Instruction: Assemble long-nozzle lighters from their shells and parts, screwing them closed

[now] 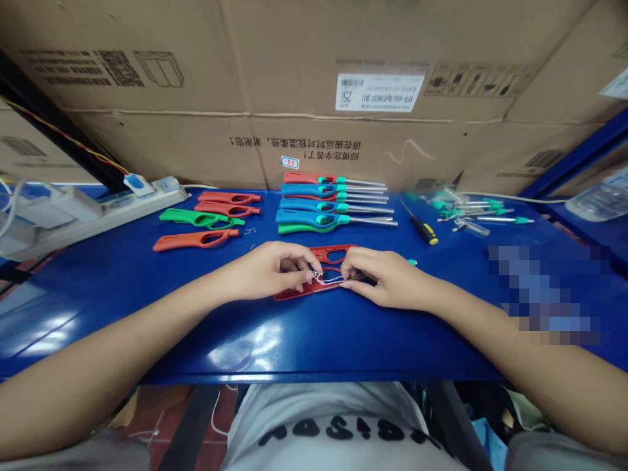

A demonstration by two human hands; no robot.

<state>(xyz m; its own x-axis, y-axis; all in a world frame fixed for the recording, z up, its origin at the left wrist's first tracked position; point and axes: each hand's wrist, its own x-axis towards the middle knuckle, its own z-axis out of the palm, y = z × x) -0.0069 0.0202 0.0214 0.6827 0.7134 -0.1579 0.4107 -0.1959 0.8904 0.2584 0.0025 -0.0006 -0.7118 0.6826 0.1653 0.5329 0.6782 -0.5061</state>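
My left hand (280,267) is closed, its fingertips pinching one end of thin white wires (328,282), beside a small dark part too small to name. Opposite it, my right hand (392,278) is closed with thumb and fingers on the other end of these wires. Beneath both hands lies a red lighter casing half (287,294), partly covered by the fingers. Just behind it is another red casing half (338,251) with an oval opening. A small green tip (412,261) shows past my right hand; what it belongs to is hidden.
Several assembled lighters (314,208) with metal tubes lie at the back. Red and green casings (196,241) are to the left, near a power strip (98,219). A screwdriver (424,227) and several nozzle parts (481,212) sit right. Cardboard boxes (196,137) wall the blue table (294,347).
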